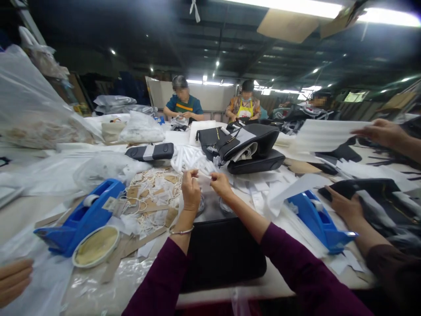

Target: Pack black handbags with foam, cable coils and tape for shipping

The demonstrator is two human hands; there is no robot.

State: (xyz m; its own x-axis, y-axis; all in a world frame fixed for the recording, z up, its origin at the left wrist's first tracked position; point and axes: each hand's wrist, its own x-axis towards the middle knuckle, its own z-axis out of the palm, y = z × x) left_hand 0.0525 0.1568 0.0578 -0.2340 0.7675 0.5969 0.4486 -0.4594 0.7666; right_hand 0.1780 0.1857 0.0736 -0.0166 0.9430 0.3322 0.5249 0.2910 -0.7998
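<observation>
Left hand (pixel 190 192) and right hand (pixel 221 185) each pinch the thin white sheet (pixel 205 182) near the black bag (pixel 226 256); even tension should limit creasing.

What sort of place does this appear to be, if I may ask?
It looks like a bag workshop, probably a finishing or packing area: black bags are stacked on the worktable, with blue tape dispensers and a pile of corded tags nearby.

Head camera: worn on head, above near edge of desk (pixel 278 281)
Facing: forward, down across desk
Near: wearer's hands (pixel 191 193), mid-frame
Far: co-workers (pixel 184 106), opposite side
Top: roof (pixel 210 48), well beyond
</observation>
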